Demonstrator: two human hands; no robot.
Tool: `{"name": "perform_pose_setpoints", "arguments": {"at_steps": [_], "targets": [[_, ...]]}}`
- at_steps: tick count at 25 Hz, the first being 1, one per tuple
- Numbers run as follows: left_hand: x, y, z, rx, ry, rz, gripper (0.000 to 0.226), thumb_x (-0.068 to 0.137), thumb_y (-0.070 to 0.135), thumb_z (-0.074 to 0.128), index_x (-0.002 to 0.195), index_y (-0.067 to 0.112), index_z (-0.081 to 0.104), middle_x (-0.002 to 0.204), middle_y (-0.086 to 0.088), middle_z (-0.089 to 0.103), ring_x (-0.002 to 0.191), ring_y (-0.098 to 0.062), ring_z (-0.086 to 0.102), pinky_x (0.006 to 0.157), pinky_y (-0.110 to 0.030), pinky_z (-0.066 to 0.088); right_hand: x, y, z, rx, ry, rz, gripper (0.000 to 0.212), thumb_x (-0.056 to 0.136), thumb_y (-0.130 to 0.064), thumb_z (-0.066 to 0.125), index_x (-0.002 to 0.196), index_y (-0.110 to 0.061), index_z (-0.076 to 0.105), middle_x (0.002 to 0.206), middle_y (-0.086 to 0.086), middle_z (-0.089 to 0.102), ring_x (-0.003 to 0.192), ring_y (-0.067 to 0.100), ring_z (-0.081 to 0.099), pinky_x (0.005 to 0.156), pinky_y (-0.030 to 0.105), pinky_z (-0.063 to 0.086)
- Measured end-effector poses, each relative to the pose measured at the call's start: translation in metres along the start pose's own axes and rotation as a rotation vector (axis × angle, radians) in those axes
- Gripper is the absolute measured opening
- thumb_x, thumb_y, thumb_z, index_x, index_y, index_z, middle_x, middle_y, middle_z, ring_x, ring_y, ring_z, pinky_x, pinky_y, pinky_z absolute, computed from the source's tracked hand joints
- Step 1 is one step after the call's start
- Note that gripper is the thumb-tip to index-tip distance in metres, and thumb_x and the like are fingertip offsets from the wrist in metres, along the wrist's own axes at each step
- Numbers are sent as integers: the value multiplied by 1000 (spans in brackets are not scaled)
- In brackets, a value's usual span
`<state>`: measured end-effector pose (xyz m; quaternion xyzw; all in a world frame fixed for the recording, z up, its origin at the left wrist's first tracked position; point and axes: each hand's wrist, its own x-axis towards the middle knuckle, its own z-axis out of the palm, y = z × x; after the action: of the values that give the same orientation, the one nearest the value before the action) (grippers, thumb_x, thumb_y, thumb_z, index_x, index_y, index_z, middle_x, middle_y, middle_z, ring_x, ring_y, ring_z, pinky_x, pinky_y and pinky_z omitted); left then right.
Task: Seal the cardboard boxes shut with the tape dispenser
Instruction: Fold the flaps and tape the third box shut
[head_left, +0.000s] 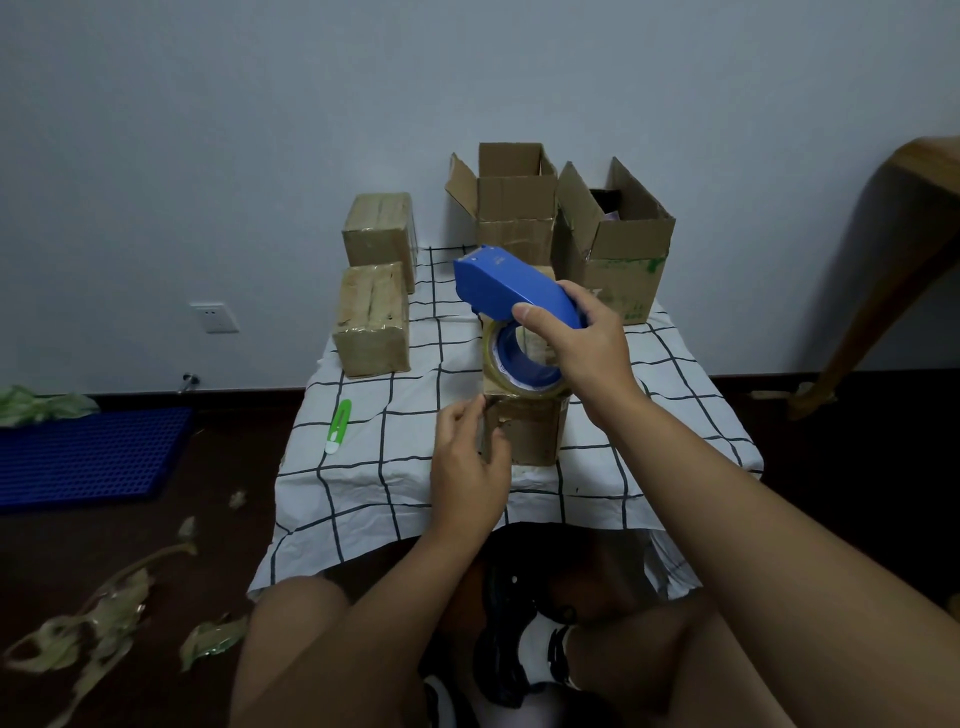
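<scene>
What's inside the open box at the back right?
The open box at the back right shows something dark with a pale patch beneath it near the far wall of its opening. The front wall and raised flaps cover the rest, so the contents can't be identified.

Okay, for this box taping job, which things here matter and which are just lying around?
For the job:
tape dispenser, gripped by the right hand
small box under it, left hand at its corner
two open boxes behind
two taped boxes, already sealed

Lying about:
green cutter
tape scraps on the floor
blue mat
</scene>
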<state>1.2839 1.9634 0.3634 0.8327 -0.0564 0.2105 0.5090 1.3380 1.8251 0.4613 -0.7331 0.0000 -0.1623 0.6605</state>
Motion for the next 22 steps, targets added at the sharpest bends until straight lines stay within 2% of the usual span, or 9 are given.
{"name": "perform_pose_setpoints", "arguments": {"at_steps": [3,5,7,10,12,15,17,19,22], "targets": [[-5,4,-2,36,-74,-31,53,93,22,47,144,11,45,136,-2,52,120,-4,48,94,-15,35,-1,0,1,-12,6,2,39,82,-41,77,117,-27,65,107,-9,62,99,13,61,74,26,50],[-3,6,-9,-21,-107,-68,54,95,17,50,148,17,38,138,-2,54,125,-11,50,98,-21,39,-2,-1,1,-22,4,3,40,83,-41,77,118,-27,64,108,-8,61,100,14,61,73,26,49],[5,8,-15,-23,-112,-54,58,95,14,53,149,24,35,128,0,58,117,-9,55,95,-25,44,-3,-3,0,-25,-3,3,38,84,-40,77,117,-28,64,107,-9,61,99,12,60,73,26,49],[19,7,-15,47,-47,22,46,97,16,56,142,22,49,114,1,64,104,-10,61,89,-28,51,-4,-5,0,-17,-8,5,29,84,-38,77,108,-36,61,103,-14,60,97,10,60,77,28,53],[21,3,-11,55,-9,36,37,96,15,58,134,17,59,109,1,66,98,-11,62,85,-24,51,-5,-4,1,-13,-5,4,31,83,-39,78,110,-34,62,103,-13,60,97,10,60,77,28,53],[14,2,-3,-4,4,2,39,96,13,58,135,9,57,105,2,60,96,-8,60,82,-8,43,-3,-1,1,-9,3,4,40,82,-41,78,117,-27,65,106,-9,61,98,13,61,75,28,52],[10,6,2,-156,2,-106,42,97,10,56,139,9,53,107,8,53,96,2,58,88,-10,46,-2,0,0,-5,6,4,41,81,-42,78,117,-26,65,106,-9,62,98,13,62,75,28,51],[8,11,5,-259,3,-185,43,97,6,54,139,9,51,110,13,50,96,9,57,87,-10,47,-2,0,0,3,5,5,37,82,-41,78,115,-29,65,106,-11,62,98,12,61,75,28,52],[5,12,8,-252,-25,-196,46,97,6,52,143,11,47,114,17,45,104,2,56,87,-12,48,-3,-1,0,7,-8,-3,30,84,-37,77,109,-35,62,102,-15,60,95,8,60,74,25,52]]}}
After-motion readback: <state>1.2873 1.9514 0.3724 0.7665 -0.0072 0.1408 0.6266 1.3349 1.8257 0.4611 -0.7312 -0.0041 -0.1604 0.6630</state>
